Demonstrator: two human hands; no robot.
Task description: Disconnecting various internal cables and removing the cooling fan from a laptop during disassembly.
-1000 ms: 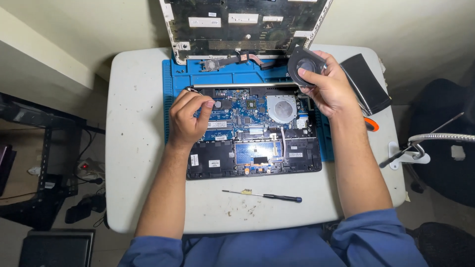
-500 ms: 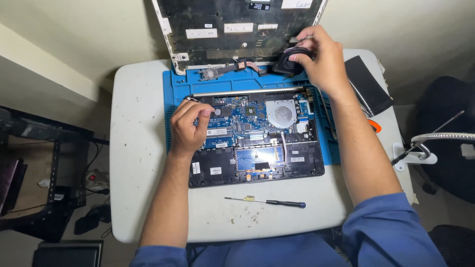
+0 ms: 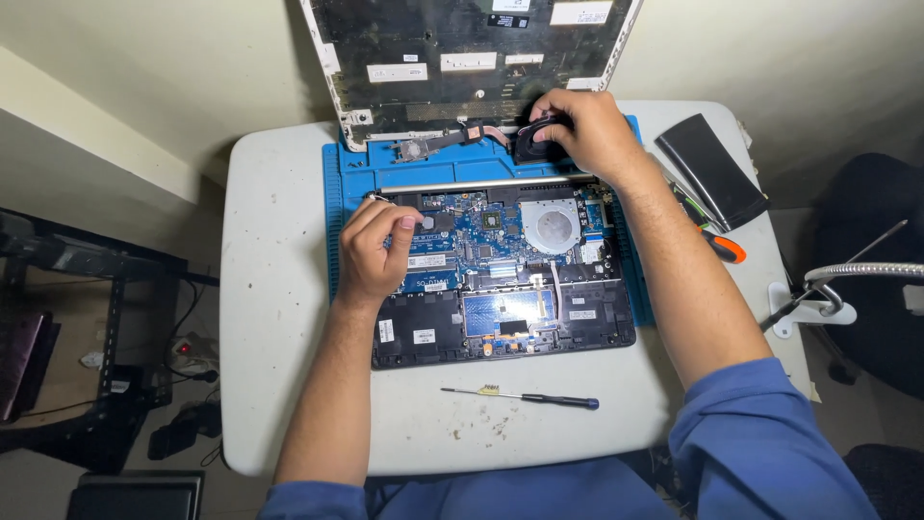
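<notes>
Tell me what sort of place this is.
Probably a small electronics repair bench, perhaps at home: an opened laptop with its circuit board bare lies on a blue repair mat, a screwdriver beside it, and the right hand holds a black cooling fan.
</notes>
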